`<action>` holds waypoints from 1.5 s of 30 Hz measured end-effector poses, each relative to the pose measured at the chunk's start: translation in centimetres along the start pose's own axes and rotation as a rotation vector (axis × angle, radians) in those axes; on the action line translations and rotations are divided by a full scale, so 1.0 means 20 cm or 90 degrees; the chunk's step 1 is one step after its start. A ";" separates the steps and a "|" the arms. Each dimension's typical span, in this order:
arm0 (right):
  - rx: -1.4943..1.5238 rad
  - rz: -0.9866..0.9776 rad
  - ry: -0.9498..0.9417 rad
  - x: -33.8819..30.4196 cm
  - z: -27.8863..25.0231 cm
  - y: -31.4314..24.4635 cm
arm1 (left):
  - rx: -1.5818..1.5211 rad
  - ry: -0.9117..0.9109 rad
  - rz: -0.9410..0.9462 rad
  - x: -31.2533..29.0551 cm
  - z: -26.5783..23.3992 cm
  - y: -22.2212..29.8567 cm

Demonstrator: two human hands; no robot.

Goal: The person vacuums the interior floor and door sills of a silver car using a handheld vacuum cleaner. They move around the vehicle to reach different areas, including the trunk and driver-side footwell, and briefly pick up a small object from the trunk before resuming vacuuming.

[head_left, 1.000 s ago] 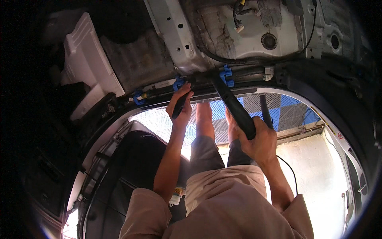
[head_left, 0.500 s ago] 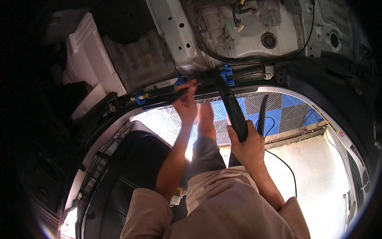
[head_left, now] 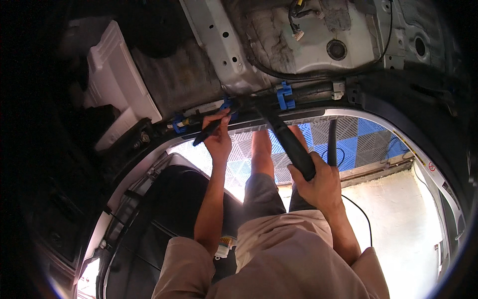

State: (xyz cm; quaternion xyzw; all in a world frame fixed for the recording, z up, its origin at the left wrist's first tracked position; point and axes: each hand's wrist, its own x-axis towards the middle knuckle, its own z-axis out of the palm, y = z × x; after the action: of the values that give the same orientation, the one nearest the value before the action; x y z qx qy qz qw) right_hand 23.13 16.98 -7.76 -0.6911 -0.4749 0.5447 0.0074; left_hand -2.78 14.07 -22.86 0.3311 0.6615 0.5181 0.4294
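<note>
My right hand (head_left: pixel 321 184) is closed round the lower end of a long black vacuum nozzle (head_left: pixel 288 142). The nozzle slants up and to the left, its far end against the dark channel along the door sill (head_left: pixel 239 124). In my left hand (head_left: pixel 217 142) is a slim black-handled tool (head_left: pixel 203 135), gripped by closed fingers; its working end is lost in the shadow beside the nozzle tip. A blue clip (head_left: pixel 225 104) sits just above my left fingers. Another blue clip (head_left: pixel 285 96) stands right of the nozzle tip, and a third blue clip (head_left: pixel 178 124) lies further left.
Bare metal car floor (head_left: pixel 318 47) stretches beyond the sill, with loose wiring (head_left: pixel 298 25) on it. A pale plastic panel (head_left: pixel 119 74) leans at the left. The open door (head_left: pixel 164 209) stands by my left arm. A black hose (head_left: pixel 332 142) hangs behind my right hand.
My left hand has moved left and slightly down with the slim tool. My right hand has shifted a little right, and the nozzle now slants more to the left.
</note>
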 end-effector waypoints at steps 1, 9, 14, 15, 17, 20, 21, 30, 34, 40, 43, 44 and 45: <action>-0.014 0.001 -0.023 0.01 -0.01 0.01 | 0.062 -0.003 0.034 0.00 0.00 0.00; -0.091 -0.076 0.010 0.08 0.10 -0.01 | 0.218 -0.086 0.126 0.00 0.05 0.02; -0.119 -0.097 0.058 0.02 0.02 -0.06 | 0.136 -0.026 0.123 -0.06 0.21 -0.08; -0.108 -0.076 0.048 0.01 -0.01 -0.06 | 0.125 -0.069 0.121 -0.06 0.21 -0.09; -0.073 -0.074 0.058 -0.01 -0.06 -0.06 | 0.023 -0.023 0.003 -0.06 0.18 -0.09; -0.096 -0.016 0.056 -0.02 -0.08 -0.06 | -0.012 -0.037 -0.003 -0.05 0.12 -0.06; -0.120 0.018 0.062 -0.02 -0.07 -0.06 | 0.002 -0.059 0.055 -0.04 0.12 -0.05; -0.150 -0.010 0.058 -0.01 -0.21 -0.10 | 0.140 -0.187 0.181 -0.03 0.37 -0.07; -0.097 0.036 -0.014 0.07 -0.23 -0.09 | 0.131 -0.176 0.157 -0.02 0.27 -0.09; -0.051 -0.046 0.039 0.13 -0.15 -0.05 | -0.131 -0.182 0.046 -0.12 0.39 -0.23; -0.044 -0.042 0.029 0.12 -0.14 0.01 | -0.136 -0.131 -0.075 -0.17 0.40 -0.22; -0.038 -0.066 0.036 0.13 -0.13 0.05 | -0.094 -0.140 -0.025 -0.18 0.38 -0.20; -0.038 -0.046 0.040 0.13 -0.11 0.08 | -0.059 -0.136 0.049 -0.18 0.35 -0.18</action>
State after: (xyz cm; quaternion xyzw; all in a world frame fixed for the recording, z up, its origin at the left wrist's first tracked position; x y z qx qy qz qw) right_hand 25.78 18.98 -9.58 -0.6900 -0.5151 0.5081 0.0214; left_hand 5.23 12.76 -26.23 0.3897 0.5740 0.5259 0.4920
